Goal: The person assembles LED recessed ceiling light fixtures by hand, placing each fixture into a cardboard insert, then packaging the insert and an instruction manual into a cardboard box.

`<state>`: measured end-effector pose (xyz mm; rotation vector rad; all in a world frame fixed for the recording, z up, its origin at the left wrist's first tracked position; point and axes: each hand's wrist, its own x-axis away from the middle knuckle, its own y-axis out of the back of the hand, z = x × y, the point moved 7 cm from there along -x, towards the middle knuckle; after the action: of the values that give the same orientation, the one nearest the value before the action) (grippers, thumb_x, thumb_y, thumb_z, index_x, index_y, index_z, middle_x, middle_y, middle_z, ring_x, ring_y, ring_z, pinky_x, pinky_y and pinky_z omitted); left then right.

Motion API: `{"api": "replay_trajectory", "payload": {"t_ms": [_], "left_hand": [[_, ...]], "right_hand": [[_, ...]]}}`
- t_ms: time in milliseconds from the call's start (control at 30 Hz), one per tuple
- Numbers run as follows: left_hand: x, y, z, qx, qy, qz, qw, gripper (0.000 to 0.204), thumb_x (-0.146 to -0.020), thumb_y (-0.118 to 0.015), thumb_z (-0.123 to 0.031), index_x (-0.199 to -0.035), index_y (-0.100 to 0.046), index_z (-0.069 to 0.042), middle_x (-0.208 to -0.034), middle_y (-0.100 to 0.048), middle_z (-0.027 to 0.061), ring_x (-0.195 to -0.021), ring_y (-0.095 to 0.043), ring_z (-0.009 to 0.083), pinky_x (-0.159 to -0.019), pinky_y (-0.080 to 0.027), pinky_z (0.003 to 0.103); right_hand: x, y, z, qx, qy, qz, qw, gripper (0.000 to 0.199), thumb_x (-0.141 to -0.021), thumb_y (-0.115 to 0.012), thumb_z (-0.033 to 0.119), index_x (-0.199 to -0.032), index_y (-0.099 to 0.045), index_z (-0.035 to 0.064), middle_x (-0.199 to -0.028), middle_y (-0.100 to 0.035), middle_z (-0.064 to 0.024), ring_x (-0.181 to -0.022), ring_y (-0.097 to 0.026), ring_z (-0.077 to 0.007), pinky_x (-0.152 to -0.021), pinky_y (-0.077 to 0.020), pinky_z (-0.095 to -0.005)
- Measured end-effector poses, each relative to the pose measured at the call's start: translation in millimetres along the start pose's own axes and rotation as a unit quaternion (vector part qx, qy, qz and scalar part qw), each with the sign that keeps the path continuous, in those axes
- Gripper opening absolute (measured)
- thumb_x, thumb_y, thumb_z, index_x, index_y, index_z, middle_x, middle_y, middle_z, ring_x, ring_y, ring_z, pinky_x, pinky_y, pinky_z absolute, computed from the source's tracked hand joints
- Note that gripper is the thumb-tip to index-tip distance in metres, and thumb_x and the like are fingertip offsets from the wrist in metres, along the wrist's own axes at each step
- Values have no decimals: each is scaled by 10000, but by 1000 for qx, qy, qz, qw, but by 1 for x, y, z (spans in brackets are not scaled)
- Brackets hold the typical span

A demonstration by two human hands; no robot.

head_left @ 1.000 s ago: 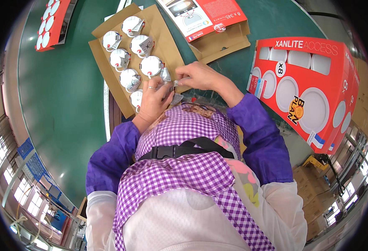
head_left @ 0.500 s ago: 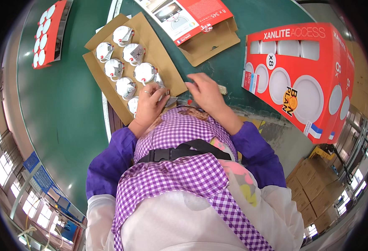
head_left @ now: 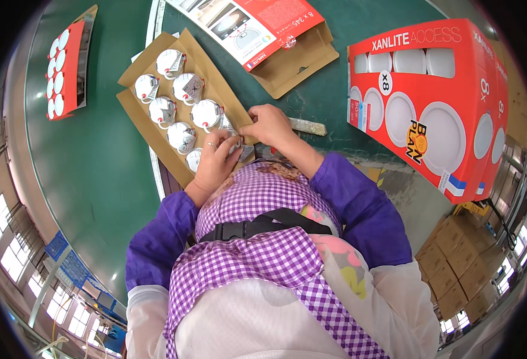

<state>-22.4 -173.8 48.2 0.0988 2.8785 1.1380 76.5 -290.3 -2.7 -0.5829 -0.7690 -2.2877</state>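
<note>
In front of me lies an open brown cardboard tray (head_left: pixel 136 125), turned at an angle. Several round white lights (head_left: pixel 206 113) sit in it in two rows, with silvery labels and red-tipped loops of wire. My left hand (head_left: pixel 214 160) is in the near right corner of the tray, its bent fingers closed on a light that they partly hide. My right hand (head_left: pixel 270 124) pinches the tray's right-hand wall between thumb and fingers. A pale flat bar (head_left: pixel 308 127) lies on the table just beyond my right wrist.
At the right stand red printed cartons (head_left: pixel 407 78) with pictures of round lights. An open-ended red and white box (head_left: pixel 275 30) lies beyond the tray. Another red box panel with white discs (head_left: pixel 66 72) is at the far left of the green table (head_left: pixel 96 173). Brown cartons (head_left: pixel 455 269) are stacked at lower right.
My right hand has moved left and come onto the tray's wall, uncovering more of the pale bar. My left hand remains at the near corner, its fingers now slightly lower.
</note>
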Motion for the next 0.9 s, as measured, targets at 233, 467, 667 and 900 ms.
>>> {"api": "replay_trajectory", "payload": {"t_ms": [233, 467, 667, 900], "left_hand": [[1, 1, -1, 5, -28, -15, 999, 353, -726, -740, 3, -1057, -624, -34, -988, -483, 109, -858, -539, 249, -695, -472, 338], [2, 5, 0, 33, -33, -36, 998, 339, -712, -746, 6, -1028, -628, -32, -969, -484, 111, -855, -532, 253, -672, -474, 339], [-2, 6, -4, 29, -69, -41, 996, 345, -700, -748, 9, -1020, -624, -21, -968, -493, 117, -825, -549, 263, -691, -477, 345], [-6, 10, -7, 8, -84, -10, 996, 354, -713, -739, 3, -1047, -625, -25, -947, -500, 112, -820, -542, 254, -705, -478, 351]], "right_hand": [[-16, -6, 9, 131, -22, 69, 989, 404, -600, -786, 239, -919, -703, 6, -912, -677, -209, -876, -661, -343, -774, -522, -410], [-22, -15, 4, 126, -21, 122, 984, 394, -630, -760, 225, -940, -696, -9, -970, -674, -219, -947, -650, -363, -807, -528, -408], [-6, -13, 2, 30, 51, 23, 998, 302, -671, -687, 223, -873, -695, -1, -805, -661, -228, -801, -655, -375, -736, -516, -434], [-3, -13, 18, 80, 63, 49, 994, 339, -712, -686, 240, -971, -678, 22, -855, -671, -205, -838, -647, -376, -753, -507, -449]]}}
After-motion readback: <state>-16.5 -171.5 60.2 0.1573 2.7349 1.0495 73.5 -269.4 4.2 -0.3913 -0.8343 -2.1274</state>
